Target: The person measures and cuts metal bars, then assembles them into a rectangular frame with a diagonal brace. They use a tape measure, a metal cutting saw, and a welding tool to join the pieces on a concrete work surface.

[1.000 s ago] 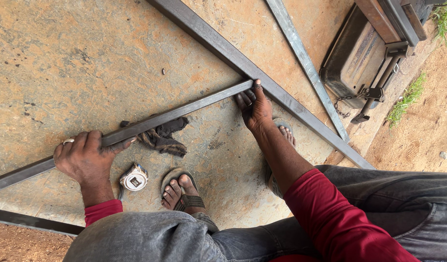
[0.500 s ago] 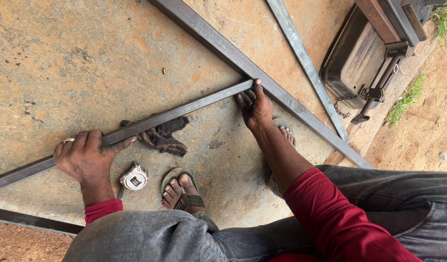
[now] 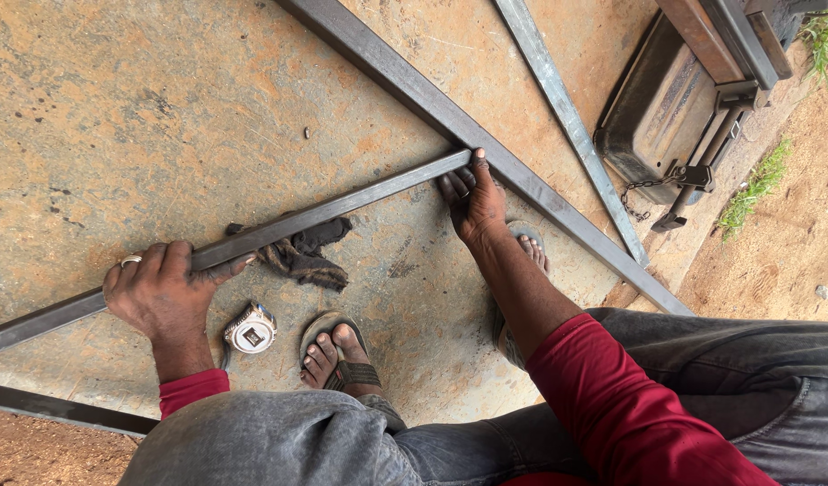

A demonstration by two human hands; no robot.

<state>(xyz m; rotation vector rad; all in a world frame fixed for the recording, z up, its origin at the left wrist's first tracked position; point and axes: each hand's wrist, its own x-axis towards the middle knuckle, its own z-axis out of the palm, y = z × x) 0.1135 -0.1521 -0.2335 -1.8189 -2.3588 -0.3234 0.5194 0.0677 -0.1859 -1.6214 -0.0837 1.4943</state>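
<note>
A long grey steel bar (image 3: 342, 202) lies flat on the concrete floor, running from lower left up to the middle. My left hand (image 3: 162, 288) is wrapped around its lower part. My right hand (image 3: 472, 198) grips the bar's far end, where it meets a wider steel bar (image 3: 405, 81) that crosses diagonally. A dark rag (image 3: 301, 252) lies just under the held bar. A tape measure (image 3: 250, 328) rests on the floor between my left hand and my sandalled foot (image 3: 337, 351).
A thinner steel strip (image 3: 567, 117) runs diagonally at upper right. A dark metal box with a chain (image 3: 670, 108) stands at the slab's edge, with dirt and grass (image 3: 774, 171) beyond. Another bar (image 3: 63, 407) lies along the lower left edge.
</note>
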